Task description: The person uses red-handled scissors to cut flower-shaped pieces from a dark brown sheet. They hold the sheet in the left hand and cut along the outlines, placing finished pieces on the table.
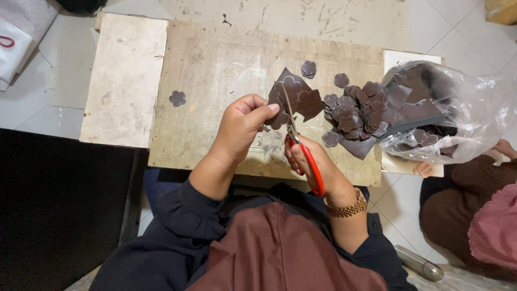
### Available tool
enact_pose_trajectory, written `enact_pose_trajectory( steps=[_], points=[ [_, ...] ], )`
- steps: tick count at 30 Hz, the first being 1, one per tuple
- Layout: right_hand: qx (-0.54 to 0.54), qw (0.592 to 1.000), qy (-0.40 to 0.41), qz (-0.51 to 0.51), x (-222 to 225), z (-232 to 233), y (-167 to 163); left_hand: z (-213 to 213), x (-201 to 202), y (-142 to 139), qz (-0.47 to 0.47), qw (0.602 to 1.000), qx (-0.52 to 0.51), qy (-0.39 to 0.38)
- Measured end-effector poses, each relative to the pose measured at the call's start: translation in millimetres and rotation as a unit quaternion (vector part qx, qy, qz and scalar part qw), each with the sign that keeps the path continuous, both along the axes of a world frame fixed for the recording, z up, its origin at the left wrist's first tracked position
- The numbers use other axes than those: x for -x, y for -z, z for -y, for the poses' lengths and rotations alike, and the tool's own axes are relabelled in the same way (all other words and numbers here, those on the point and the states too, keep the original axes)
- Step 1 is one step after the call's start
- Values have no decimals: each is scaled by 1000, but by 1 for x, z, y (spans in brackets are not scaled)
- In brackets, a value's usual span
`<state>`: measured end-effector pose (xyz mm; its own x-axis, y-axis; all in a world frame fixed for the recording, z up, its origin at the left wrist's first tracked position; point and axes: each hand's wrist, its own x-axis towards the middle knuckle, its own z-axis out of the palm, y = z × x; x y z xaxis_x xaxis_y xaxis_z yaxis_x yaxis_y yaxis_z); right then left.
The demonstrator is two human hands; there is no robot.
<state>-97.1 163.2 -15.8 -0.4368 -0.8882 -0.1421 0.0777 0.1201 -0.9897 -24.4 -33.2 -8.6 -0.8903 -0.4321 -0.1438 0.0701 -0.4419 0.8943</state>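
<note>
Over the board (215, 70): brown sheet (296, 97), flower outlines marked on it
Left hand (242, 126): pinching sheet's edge — best kept taut, turned into the blades
Right hand (312, 161): clenched on scissors (301, 145), blades in sheet — short snips along outline
Beside: cut flowers (355, 110), bag (452, 113)

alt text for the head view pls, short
Seen from above, a person's left hand holds a dark brown sheet marked with flower outlines while the right hand cuts it with red-handled scissors. A pile of cut flower shapes lies on the wooden board beside a clear plastic bag.
</note>
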Motion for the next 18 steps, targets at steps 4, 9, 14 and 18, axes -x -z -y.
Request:
enact_pose_trajectory(
  steps=[4,9,14,18],
  points=[
    [-4,1000,-2,0,-1,0,0,2,-1,1,-4,1000,19,4],
    [-2,1000,-17,8,0,-1,-3,4,-2,-1,-14,1000,25,9],
    [5,1000,-16,-19,1,-3,-4,5,-4,-7,16,998,53,17],
    [2,1000,15,14,-2,-1,1,-2,0,-7,-22,999,43,-14]
  ],
)
